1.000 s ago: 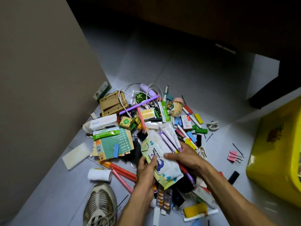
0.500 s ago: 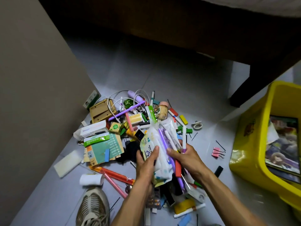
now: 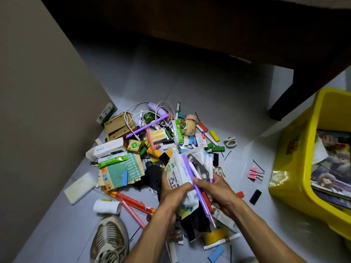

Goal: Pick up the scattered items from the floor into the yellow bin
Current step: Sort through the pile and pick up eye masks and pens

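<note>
With the baby-wipes pack (image 3: 175, 176) gripped in the left hand (image 3: 173, 196) and purple pens (image 3: 195, 186) pinched by the right hand (image 3: 213, 190) above the floor pile, the bundle should be squeezed together before being carried rightward to the yellow bin (image 3: 296, 168).

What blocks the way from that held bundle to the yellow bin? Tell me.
Nothing visible does. Both the left hand and the right hand grip the bundle of wipes pack and pens above the pile; only low floor litter, such as the pink binder clips, lies toward the yellow bin.
</note>
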{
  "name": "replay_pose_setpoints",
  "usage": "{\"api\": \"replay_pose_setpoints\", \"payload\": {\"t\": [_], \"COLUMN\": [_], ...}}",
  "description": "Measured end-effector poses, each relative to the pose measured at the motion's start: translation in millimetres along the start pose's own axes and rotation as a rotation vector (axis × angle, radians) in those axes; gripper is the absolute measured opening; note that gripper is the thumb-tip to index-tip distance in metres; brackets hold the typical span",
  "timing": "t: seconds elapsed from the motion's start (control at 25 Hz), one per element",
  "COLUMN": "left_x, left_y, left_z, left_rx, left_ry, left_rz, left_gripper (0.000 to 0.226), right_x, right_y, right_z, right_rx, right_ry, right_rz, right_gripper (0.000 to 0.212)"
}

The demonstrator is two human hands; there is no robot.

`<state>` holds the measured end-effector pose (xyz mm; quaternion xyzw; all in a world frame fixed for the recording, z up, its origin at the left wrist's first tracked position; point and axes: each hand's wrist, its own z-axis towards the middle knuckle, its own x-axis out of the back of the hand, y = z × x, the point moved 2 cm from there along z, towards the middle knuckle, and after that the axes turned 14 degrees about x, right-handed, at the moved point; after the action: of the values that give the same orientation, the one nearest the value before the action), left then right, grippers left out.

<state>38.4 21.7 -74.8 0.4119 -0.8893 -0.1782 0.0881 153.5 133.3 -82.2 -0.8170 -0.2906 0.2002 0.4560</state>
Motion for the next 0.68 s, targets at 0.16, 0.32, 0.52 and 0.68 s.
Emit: {"api": "replay_pose_setpoints", "payload": {"t": [0.16, 0.32, 0.52, 0.68], "left_x": [19.9, 27.9, 12.3, -1.0], "left_y": [4.3, 17.9, 30.9, 39.5], "left_z": [-9.4, -27.6, -60.8, -86.5], "left_rx": [-0.031, -0.072, -0.142, -0.235], "left_ry": [-0.023, -0.041, -0.152, -0.253], "left_rz": [-0.048, -0.006, -0.045, -0.204], "left_gripper": [0.120, 0.113, 0.107, 0.086], "right_x": [5.5, 13.7, 31.0, 51.0], "right_y": [-13.1, -30.5, -65.3, -89.2], "right_z": [1.3, -14.0, -41.6, -64.9], "right_rx": [0.065, 0.108, 0.187, 0.239], "right_ry": [0.121, 0.100, 0.113, 0.163], "right_rz": [-0.053, -0.032, 0.124, 0.207], "right_gripper": [0.022, 0.019, 0.021, 0.019]}}
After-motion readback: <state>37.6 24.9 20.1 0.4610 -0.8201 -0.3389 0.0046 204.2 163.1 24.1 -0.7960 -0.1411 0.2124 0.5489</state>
